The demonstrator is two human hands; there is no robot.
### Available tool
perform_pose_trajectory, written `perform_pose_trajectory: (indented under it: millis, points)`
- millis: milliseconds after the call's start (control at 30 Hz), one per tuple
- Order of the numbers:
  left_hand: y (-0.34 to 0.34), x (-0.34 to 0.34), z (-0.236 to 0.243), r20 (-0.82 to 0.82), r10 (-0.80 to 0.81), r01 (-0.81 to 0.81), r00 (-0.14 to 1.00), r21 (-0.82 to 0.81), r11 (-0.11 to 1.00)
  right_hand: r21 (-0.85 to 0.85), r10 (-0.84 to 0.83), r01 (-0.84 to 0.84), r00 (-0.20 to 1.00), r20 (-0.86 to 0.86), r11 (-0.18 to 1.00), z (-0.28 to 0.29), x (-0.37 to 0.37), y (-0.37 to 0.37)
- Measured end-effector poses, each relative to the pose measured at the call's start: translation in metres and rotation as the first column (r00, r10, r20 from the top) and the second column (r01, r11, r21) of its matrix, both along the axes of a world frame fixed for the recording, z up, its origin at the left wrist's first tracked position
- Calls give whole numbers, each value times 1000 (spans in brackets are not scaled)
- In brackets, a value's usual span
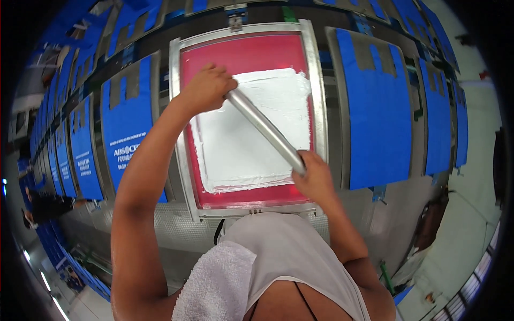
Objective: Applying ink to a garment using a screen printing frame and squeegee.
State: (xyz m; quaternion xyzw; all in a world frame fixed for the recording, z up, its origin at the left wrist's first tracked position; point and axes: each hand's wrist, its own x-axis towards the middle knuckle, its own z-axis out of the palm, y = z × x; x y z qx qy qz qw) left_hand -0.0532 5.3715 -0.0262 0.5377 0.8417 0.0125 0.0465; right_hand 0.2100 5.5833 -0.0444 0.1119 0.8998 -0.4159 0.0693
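A screen-printing frame with a silver metal border and red mesh lies in front of me. White ink covers most of the mesh in a thick-edged rectangle. Slanting across it is a squeegee with a silver bar handle, its upper end to the left and its lower end to the right. My left hand is closed round the upper end. At the lower end, my right hand grips the bar near the frame's right side. The squeegee's blade edge cannot be made out.
Blue fabric pieces on boards stand on both sides: one with white print to the left, one plain to the right. Further boards continue outward in rows. A metal clamp sits at the frame's far edge. A white towel hangs by my left arm.
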Motion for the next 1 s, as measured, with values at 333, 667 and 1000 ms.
perform_pose_trajectory:
  millis: [333, 667, 1000]
  points:
    - [-96, 115, -71, 92, 573, -577, 815, 225, 785, 664, 497, -208, 821, -280, 718, -48, -103, -4]
    - [-137, 252, -17, 278, 529, -589, 802, 222, 777, 475, 511, -405, 852, -113, 781, 13, 33, -13]
    - [-137, 286, -36, 367, 558, -636, 744, 136, 759, 428, 412, -485, 874, 256, 763, 4, 64, -32]
